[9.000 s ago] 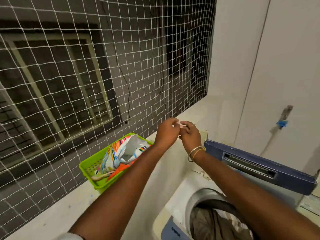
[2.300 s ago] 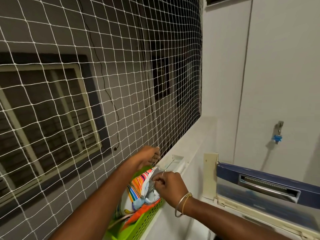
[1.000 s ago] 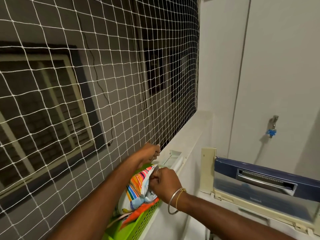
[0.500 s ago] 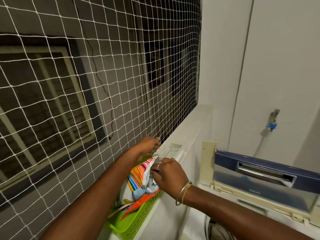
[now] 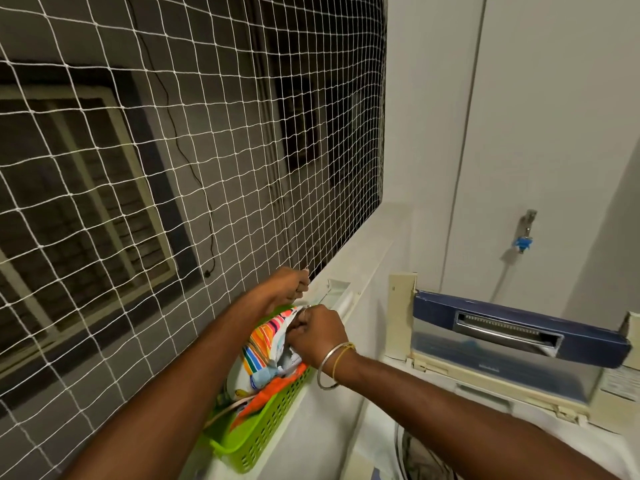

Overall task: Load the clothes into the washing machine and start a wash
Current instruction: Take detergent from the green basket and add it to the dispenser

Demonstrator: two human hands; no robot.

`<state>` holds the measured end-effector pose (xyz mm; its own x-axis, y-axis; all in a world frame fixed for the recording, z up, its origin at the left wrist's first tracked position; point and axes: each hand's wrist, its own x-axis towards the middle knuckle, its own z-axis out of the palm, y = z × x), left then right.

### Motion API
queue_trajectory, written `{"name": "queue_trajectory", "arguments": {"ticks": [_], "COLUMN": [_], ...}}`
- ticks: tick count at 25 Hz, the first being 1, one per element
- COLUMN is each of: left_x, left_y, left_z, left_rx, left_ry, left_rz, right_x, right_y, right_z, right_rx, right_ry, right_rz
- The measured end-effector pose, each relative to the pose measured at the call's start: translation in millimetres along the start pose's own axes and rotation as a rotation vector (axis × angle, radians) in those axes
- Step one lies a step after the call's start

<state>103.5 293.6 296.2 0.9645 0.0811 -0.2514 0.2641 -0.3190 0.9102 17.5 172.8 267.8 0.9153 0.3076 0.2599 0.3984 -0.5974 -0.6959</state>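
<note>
We saw both arms reaching out to a green basket (image 5: 266,424) that sat on the pale ledge (image 5: 360,251) under the white safety net (image 5: 173,140). The right hand (image 5: 318,336) had its grip closed on the top of a striped packet (image 5: 266,344) standing in the basket, fingers pinched on the packet's upper edge; two bangles (image 5: 334,365) circled that wrist. The left hand (image 5: 287,284) lay just beyond the packet, against the foot of the net, its fingers curled shut; whether they held the net cord or something small, we could not tell. An orange item (image 5: 266,398) lay lower in the basket beside the packet.

To the right stood the washing machine (image 5: 502,372), its blue lid (image 5: 519,329) raised. At the bottom edge of the view, part of the drum opening showed with clothes (image 5: 419,455) inside. A tap with a blue fitting (image 5: 524,233) was on the wall behind the machine.
</note>
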Motion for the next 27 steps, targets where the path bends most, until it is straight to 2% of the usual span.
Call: {"name": "queue_trajectory", "arguments": {"ticks": [10,17,27], "left_x": [0.2,2.6,14.1], "left_y": [0.1,9.4,21.8], "left_z": [-3.9,1.1,9.2], "left_rx": [0.018,0.052,0.098], "left_ry": [-0.011,0.025,0.041], "left_rz": [0.003,-0.026,-0.040], "right_x": [5.0,8.5,17.2], "right_y": [10.9,17.1,25.3], "right_z": [-38.4,-65.6,-92.3], "right_rx": [0.260,0.282,0.285], "right_ry": [0.007,0.035,0.072], "right_rz": [0.092,0.129,0.078]}}
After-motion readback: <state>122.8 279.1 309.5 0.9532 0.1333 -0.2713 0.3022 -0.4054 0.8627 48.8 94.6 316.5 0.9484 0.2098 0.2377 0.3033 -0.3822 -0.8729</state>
